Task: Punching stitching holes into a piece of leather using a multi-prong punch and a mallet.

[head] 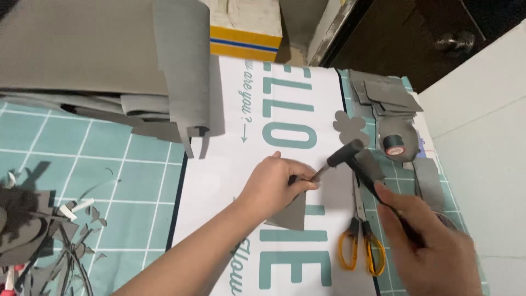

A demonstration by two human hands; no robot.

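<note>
Box: a cardboard box (pixel 245 27) with a yellow band and a thin blue stripe stands at the top edge, behind the mat.
Sign: a white sheet (pixel 241 181) with large teal block letters and smaller teal script lies flat across a teal cutting mat (pixel 82 175) ruled in white squares.
Grey stock: a matte grey sheet (pixel 183 60) curls upward at top left; stacked grey offcuts (pixel 386 93) and a clover-shaped cutout (pixel 350 127) lie at top right; dark scraps (pixel 33 230) litter the lower left.
Tape: a grey roll with a black core (pixel 395 143) rests just beside the offcuts.
Scissors: orange-handled scissors (pixel 359 241) lie on the sheet's right edge, blades closed.
Left hand: the left hand (pixel 274 183) reaches in from below, palm down, fingers pinched on a thin metal punch (pixel 320 174) set over a grey triangular piece (pixel 290 211).
Right hand: the right hand (pixel 427 241) has its fingers wrapped tight on the black handle of a hammer (pixel 345 153), the head touching the punch's top.
</note>
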